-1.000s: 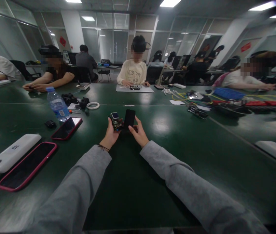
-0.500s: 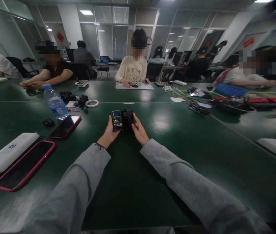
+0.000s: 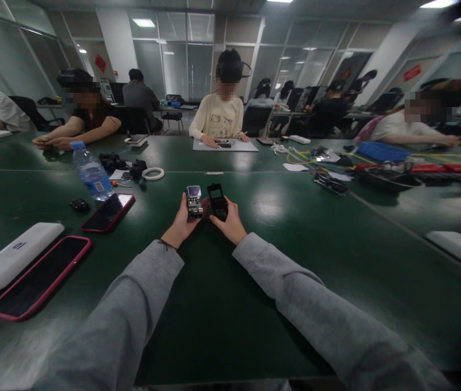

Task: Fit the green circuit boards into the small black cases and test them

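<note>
The left hand (image 3: pixel 182 221) has its fingers (image 3: pixel 189 205) curled round a small circuit module (image 3: pixel 193 201) with a tiny lit screen at its far end, holding it up off the bench (image 3: pixel 279 228). The right hand (image 3: pixel 228 224) pinches a black casing (image 3: pixel 218 201) by its lower part, just right of the module and tilted slightly away from it; the two parts sit side by side, very close, and whether they touch cannot be told. To handle this well, the person would do best to keep both grips at the edges, clear of the screen and the bare components, hold the two pieces square to each other, and work low over the bench so a slip costs little.

The bench is dark green and glossy. To the near left lie a pink-edged phone (image 3: pixel 41 277) and a white power bank (image 3: pixel 14 255); further off, a red-edged phone (image 3: pixel 108 212), a water bottle (image 3: pixel 91 172) and a tape roll (image 3: pixel 153 173). To the far right are cables and a blue tray (image 3: pixel 381 151). Other people sit along the far side, in an office with glass partitions and ceiling lights.
</note>
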